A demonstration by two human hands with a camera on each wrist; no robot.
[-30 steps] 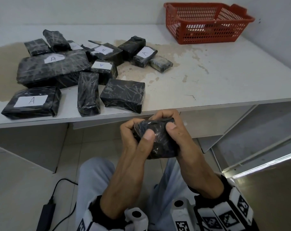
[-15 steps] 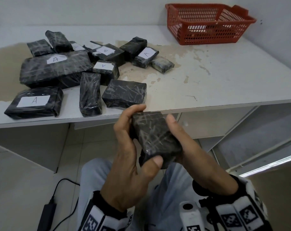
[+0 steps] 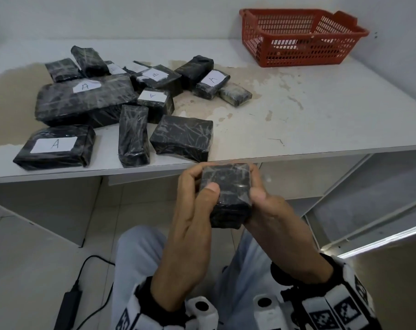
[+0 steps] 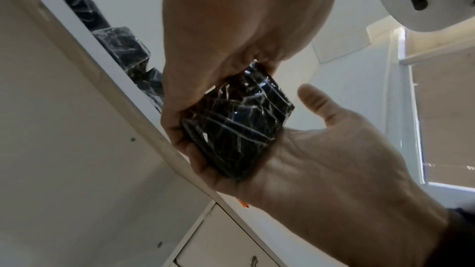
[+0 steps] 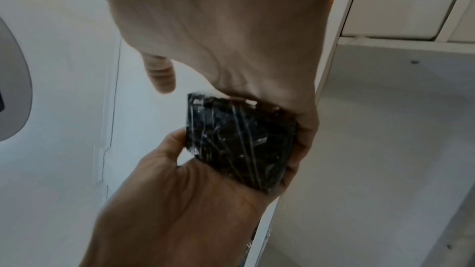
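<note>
left hand [image 3: 190, 222] and right hand [image 3: 273, 217] both grasp a small black wrapped parcel [image 3: 226, 186], fingers curled round it, just off the white counter [image 3: 333, 103] edge; more wrapped parcels [image 3: 182, 136] at 10 o'clock, red basket [image 3: 285, 48] at 1 o'clock.

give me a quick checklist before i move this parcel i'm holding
1. Grip: left hand and right hand both hold the black parcel: ok.
2. Label read: none on the faces that show; others hidden: cannot tell.
3. Wrap: no tear seen: ok.
4. Red basket: top open: ok.
5. Way to the basket: bare table between, no parcels across it: ok.
</note>
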